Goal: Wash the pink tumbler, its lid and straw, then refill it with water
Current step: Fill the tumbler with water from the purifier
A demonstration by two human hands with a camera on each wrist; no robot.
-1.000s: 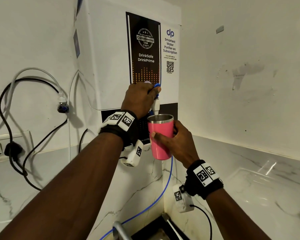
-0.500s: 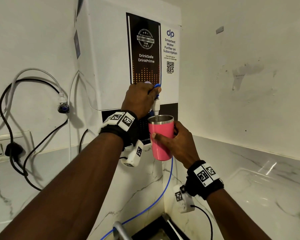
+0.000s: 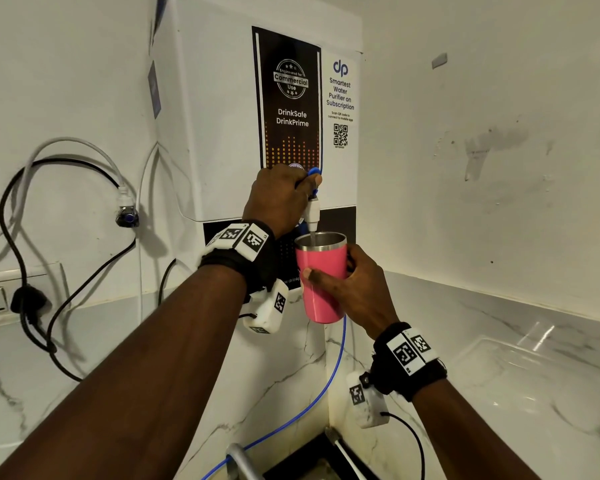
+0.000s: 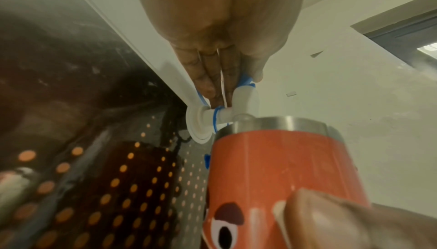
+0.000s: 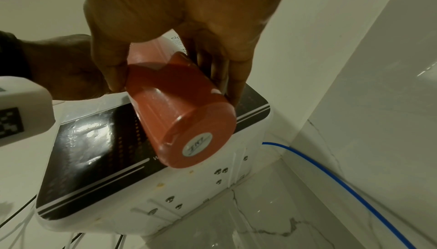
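A: State the position of the pink tumbler (image 3: 323,282).

B: Held upright in mid-air, directly beneath the tap (image 3: 313,211) of the water purifier (image 3: 222,116); the steel rim sits just under the spout, and a thin stream of water runs from the spout into the open mouth; no lid or straw is fitted.

A: Condition of the right hand (image 3: 359,296)?

B: The grip is closed around the tumbler body; the thumb lies across the side facing the camera, and the fingers wrap the far side; the right wrist view shows the tumbler base with a round sticker.

A: Condition of the left hand (image 3: 278,199)?

B: Raised to the tap, above the tumbler; the thumb and fingers are curled onto the blue lever (image 3: 314,173), so the grip is closed on it; the left wrist view shows the fingers lying behind the white tap body.

A: Other items relative to the purifier?

B: A blue tube (image 3: 326,393) runs down below it; black and white cables (image 3: 66,258) and a wall socket (image 3: 0,296) lie to its left; a marble table (image 3: 499,375) extends below and to its right.
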